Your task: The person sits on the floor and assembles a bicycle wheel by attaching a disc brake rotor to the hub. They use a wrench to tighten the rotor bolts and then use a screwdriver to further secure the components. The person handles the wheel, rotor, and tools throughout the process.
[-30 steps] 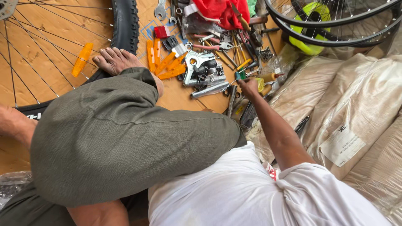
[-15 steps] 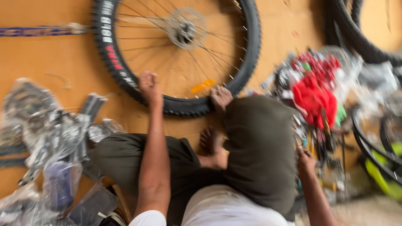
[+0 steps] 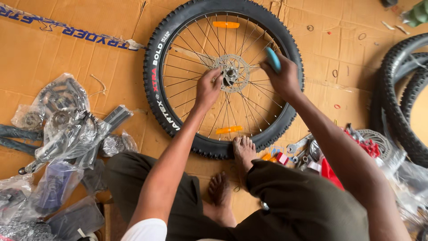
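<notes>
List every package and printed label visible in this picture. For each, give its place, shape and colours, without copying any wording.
Clear plastic bags: left of the knees, crumpled, holding dark metal bicycle parts.
Tyre lettering: curved red and white print on the black tyre's left sidewall.
Cardboard print: slanted blue lettering, top left of the brown cardboard.
Clear plastic wrapping: far right, crumpled beside the red parts.

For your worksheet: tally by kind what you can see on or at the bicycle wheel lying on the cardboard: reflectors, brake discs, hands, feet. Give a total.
Orange reflectors: 2
Brake disc: 1
Hands, left hand and right hand, at the hub: 2
Bare foot touching the tyre: 1
Total: 6
</notes>
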